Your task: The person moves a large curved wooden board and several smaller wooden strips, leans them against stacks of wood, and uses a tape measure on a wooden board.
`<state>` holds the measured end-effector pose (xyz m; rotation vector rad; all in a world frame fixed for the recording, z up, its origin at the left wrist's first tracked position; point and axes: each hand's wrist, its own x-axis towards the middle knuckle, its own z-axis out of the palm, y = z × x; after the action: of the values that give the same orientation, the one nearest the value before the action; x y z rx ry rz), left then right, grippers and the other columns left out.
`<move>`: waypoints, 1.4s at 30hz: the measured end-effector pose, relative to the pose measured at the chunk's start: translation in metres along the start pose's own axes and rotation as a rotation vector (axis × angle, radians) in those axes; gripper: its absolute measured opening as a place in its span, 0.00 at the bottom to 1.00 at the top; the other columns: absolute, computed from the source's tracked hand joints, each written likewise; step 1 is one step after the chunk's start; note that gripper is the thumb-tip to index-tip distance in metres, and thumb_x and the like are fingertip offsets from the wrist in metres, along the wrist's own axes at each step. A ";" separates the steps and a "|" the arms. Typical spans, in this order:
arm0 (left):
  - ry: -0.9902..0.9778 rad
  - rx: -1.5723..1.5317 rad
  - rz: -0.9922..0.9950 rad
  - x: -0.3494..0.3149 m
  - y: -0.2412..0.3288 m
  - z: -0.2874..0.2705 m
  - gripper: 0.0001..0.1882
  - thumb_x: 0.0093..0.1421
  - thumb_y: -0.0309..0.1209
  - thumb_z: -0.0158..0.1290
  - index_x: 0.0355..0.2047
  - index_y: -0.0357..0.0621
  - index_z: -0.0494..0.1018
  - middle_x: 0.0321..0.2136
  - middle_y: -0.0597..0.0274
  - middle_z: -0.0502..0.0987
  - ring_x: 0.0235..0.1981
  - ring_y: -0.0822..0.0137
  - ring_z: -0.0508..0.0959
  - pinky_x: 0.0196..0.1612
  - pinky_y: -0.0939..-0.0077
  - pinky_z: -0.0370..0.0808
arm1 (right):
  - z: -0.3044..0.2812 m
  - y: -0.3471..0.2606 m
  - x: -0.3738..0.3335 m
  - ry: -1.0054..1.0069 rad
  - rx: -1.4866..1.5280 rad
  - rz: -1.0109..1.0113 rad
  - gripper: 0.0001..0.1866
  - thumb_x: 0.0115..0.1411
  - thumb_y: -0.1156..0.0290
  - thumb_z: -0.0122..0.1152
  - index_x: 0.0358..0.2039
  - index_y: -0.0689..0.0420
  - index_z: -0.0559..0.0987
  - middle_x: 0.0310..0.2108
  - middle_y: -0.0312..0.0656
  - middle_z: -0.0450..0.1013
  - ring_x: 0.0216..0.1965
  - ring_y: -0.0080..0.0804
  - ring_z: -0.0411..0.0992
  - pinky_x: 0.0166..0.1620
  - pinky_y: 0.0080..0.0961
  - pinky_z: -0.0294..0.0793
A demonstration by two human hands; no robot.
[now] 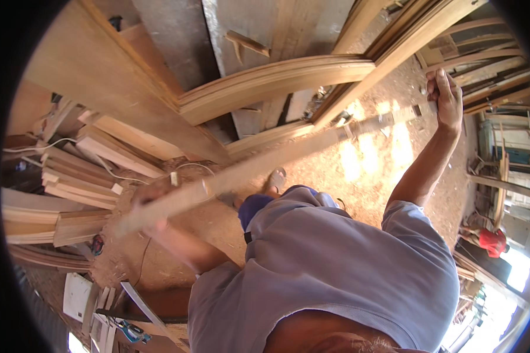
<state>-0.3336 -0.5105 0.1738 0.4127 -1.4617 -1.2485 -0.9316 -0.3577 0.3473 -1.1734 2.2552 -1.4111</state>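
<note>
A long, pale wooden strip (277, 156) slants across in front of my body, its left part smeared by motion. My left hand (153, 197) is wrapped round it near the left end; the fingers are blurred. At the far right, my right hand (447, 101) is raised with curled fingers at the strip's other end. A dark mark shows on the strip close to that hand. Beyond the strip stands a large wooden frame with a curved rail (277, 82) joined to a moulded upright (394, 44) and a broad board (106, 82).
Stacked timber (82, 176) and a white cord (115, 173) lie at the left. A blue power tool (132, 332) sits at the lower left. Curved wooden parts (494, 59) lean at the far right. Another person in red (493, 241) is at the right. Shavings cover the floor (377, 153).
</note>
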 end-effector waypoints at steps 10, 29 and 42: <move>0.473 0.762 -0.437 0.053 -0.036 0.040 0.40 0.51 0.33 0.61 0.58 0.26 0.55 0.54 0.39 0.67 0.53 0.53 0.69 0.56 0.64 0.64 | 0.082 0.000 0.121 0.022 -0.223 -0.161 0.25 0.59 0.51 0.58 0.33 0.65 0.80 0.23 0.39 0.75 0.27 0.22 0.69 0.33 0.23 0.70; 0.117 1.329 -0.728 0.013 -0.078 0.121 0.56 0.53 0.43 0.59 0.66 0.38 0.31 0.65 0.30 0.30 0.67 0.39 0.39 0.67 0.59 0.48 | 0.112 0.017 0.189 0.035 -0.630 -0.269 0.27 0.60 0.46 0.49 0.36 0.58 0.81 0.36 0.57 0.75 0.44 0.54 0.72 0.46 0.40 0.70; -0.350 0.901 -1.018 -0.085 -0.187 0.148 0.54 0.50 0.53 0.57 0.65 0.31 0.44 0.65 0.29 0.37 0.67 0.37 0.40 0.68 0.56 0.43 | 0.117 0.019 0.199 0.049 -0.648 -0.294 0.26 0.61 0.46 0.47 0.39 0.56 0.80 0.40 0.58 0.74 0.48 0.54 0.70 0.50 0.43 0.68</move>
<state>-0.5037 -0.4452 -0.0019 1.7795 -2.1903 -1.3628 -1.0046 -0.5749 0.3133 -1.7257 2.7648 -0.7883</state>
